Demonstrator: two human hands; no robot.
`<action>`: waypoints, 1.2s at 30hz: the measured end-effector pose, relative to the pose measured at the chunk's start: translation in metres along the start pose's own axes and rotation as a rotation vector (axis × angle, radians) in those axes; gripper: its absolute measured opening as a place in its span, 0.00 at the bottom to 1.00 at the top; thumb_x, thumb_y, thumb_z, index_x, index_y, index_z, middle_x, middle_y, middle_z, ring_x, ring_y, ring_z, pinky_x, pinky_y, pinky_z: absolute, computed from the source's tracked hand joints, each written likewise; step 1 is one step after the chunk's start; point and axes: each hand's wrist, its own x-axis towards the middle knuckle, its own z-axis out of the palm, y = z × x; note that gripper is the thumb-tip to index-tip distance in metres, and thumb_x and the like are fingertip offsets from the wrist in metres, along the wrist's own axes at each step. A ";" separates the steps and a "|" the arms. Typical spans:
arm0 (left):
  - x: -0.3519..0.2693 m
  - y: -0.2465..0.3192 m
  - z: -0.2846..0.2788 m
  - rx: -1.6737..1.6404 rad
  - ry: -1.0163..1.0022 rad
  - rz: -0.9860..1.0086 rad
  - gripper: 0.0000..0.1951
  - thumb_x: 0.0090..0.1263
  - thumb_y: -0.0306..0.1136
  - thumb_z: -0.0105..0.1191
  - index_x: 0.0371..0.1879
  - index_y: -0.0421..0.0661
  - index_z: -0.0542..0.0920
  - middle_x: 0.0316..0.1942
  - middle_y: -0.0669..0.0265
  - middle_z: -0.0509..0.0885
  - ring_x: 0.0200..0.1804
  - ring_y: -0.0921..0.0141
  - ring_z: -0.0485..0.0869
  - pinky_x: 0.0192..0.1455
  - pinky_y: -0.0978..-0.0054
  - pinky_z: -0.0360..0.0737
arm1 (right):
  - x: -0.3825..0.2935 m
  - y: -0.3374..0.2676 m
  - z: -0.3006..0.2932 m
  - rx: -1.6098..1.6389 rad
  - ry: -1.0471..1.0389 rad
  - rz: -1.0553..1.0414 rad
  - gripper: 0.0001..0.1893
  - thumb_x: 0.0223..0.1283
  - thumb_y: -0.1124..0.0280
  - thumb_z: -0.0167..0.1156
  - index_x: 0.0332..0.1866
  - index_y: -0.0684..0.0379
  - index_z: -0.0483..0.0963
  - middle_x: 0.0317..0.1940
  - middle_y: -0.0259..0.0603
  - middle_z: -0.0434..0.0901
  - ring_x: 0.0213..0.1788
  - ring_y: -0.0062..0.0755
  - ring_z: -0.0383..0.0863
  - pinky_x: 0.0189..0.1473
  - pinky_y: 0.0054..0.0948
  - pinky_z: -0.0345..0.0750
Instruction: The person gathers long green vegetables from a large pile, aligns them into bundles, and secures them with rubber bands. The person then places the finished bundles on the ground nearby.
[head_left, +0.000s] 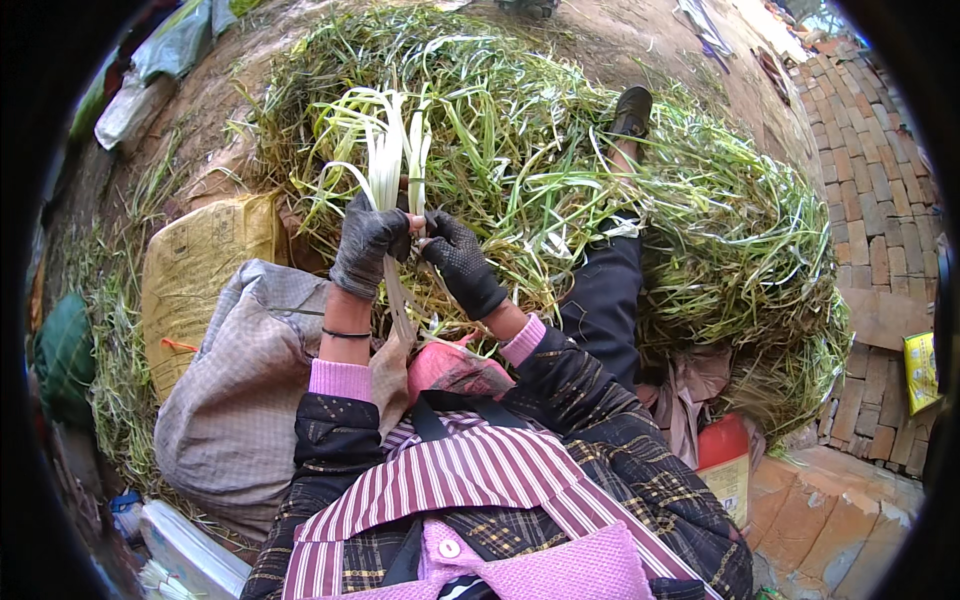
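Note:
My left hand (367, 244), in a dark grey glove with bare fingertips, grips an upright bunch of pale, chive-like stalks (386, 161). Limp leaf ends (397, 300) hang below that fist. Close against it, my right hand (461, 262) wears a black dotted glove and pinches at the base of a thinner bundle (417, 157) beside the bunch. Its fingertips are partly hidden, so exactly which stalks they hold is unclear. Behind both hands lies a wide heap of loose green and yellowed leaves (517, 142).
A checked cloth (232, 405) drapes over my left leg, beside a yellow sack (202, 262). My right leg (604, 300) stretches into the heap. A red-topped container (724, 442) stands at right, near brick paving (877, 255) and a yellow packet (921, 371).

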 end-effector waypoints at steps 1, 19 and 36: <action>-0.001 0.002 0.001 0.000 -0.010 -0.001 0.19 0.44 0.22 0.57 0.39 0.38 0.74 0.17 0.67 0.75 0.12 0.78 0.69 0.13 0.83 0.65 | -0.001 0.001 0.001 0.057 -0.018 0.020 0.09 0.54 0.74 0.50 0.40 0.62 0.70 0.31 0.29 0.71 0.34 0.16 0.67 0.37 0.19 0.67; -0.011 0.039 -0.014 -0.168 0.172 0.274 0.25 0.45 0.20 0.55 0.47 0.41 0.69 0.23 0.60 0.80 0.11 0.78 0.69 0.11 0.84 0.64 | -0.046 0.020 -0.015 -0.621 -0.268 0.120 0.15 0.43 0.68 0.54 0.37 0.66 0.73 0.23 0.45 0.76 0.25 0.29 0.73 0.32 0.28 0.71; -0.038 0.080 0.000 -0.159 0.163 0.405 0.23 0.47 0.24 0.53 0.47 0.36 0.69 0.24 0.58 0.80 0.12 0.79 0.66 0.13 0.85 0.64 | -0.054 0.033 -0.047 -0.707 -0.191 0.347 0.18 0.43 0.66 0.56 0.41 0.64 0.73 0.27 0.54 0.76 0.31 0.43 0.78 0.35 0.32 0.72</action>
